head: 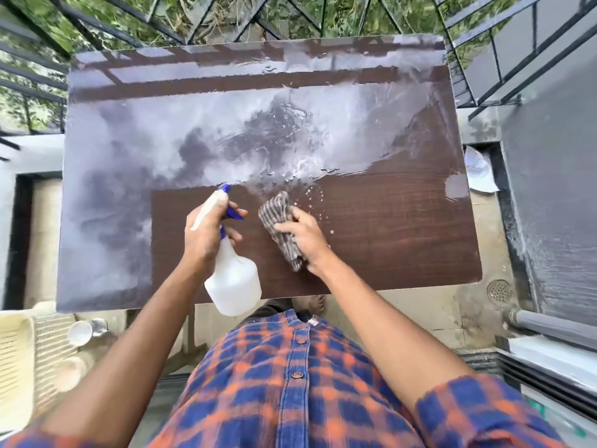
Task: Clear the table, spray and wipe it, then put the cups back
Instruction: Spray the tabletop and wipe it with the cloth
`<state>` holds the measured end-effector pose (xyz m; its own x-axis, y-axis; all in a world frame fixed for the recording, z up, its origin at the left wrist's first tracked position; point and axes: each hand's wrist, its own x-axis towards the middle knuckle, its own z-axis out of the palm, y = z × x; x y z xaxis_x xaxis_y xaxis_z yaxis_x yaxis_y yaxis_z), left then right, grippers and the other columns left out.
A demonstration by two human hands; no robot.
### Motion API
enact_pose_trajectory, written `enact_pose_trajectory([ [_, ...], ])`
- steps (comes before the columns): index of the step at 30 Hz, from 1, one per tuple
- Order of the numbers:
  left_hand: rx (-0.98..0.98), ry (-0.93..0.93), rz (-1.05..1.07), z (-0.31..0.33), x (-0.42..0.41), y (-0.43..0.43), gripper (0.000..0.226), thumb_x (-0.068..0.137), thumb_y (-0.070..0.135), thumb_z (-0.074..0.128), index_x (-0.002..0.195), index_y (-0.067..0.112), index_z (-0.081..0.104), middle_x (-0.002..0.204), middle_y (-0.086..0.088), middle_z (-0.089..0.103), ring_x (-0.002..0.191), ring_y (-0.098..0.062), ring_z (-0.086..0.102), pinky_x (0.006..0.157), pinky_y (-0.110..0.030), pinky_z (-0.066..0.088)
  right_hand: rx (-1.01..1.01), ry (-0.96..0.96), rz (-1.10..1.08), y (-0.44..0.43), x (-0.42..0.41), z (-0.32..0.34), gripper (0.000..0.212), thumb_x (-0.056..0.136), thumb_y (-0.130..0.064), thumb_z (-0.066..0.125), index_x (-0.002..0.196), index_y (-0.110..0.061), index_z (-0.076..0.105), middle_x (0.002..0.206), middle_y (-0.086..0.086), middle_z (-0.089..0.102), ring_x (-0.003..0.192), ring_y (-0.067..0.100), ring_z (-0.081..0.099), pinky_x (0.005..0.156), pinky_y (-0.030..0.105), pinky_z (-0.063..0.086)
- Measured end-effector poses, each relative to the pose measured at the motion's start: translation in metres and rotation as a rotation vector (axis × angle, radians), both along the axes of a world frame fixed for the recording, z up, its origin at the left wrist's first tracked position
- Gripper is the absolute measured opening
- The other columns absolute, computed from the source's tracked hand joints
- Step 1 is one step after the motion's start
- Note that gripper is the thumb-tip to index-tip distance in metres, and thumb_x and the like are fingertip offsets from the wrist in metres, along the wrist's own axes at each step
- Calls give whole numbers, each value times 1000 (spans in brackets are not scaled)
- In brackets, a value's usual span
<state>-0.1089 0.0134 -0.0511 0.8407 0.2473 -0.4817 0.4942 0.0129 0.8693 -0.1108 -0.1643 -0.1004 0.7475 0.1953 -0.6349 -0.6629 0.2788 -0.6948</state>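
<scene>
Left hand (206,231) is wrapped round the spray bottle (234,286), a finger on the blue trigger, nozzle aimed across the bench (403,227). Right hand (305,236) grips a striped cloth (276,213) and presses it onto the bench's near middle. The far half is wet and streaky, with droplets beside the cloth. Cups (80,333) sit off the bench on a plastic chair (19,350), lower left. Risks: pooled spray may run off the edges if wiping lags, and the bottle could slip from a wet grip.
</scene>
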Motion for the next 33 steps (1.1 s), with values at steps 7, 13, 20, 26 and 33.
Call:
enact_pose_trajectory([
  [7,16,20,19,-3,-10,19,36,106,30,50,99,-2,65,87,-8,76,40,-18,54,43,-25,44,-882,-397,383,-1,22,-5,44,90,-15,60,133,-25,64,126,-2,70,116,18,64,105,35,48],
  [13,-3,34,44,-7,-10,19,35,106,30,50,101,-2,65,91,-12,75,40,-19,55,44,-26,45,-1135,-822,478,-8,1,-19,41,90,-22,59,131,-19,62,131,2,62,121,23,54,103,43,47],
  [20,-14,57,-35,-11,-1,4,36,106,29,51,101,-3,66,93,-15,74,40,-19,53,45,-24,45,-1359,-873,753,17,-17,-56,60,99,-40,47,155,-27,31,167,0,19,153,23,15,122,50,18],
  [26,-59,58,-97,-11,14,-5,37,102,38,55,92,4,67,94,-15,76,41,-22,53,46,-26,44,-1610,-553,390,-103,6,-63,55,102,-36,42,155,-31,31,167,7,18,151,34,21,117,53,25],
  [33,-100,38,-169,-12,28,-19,53,93,44,57,99,-8,65,99,-22,74,42,-25,52,45,-28,43,-1529,-162,-43,-272,28,-40,54,97,1,43,149,-13,45,160,16,32,146,34,32,121,35,22],
])
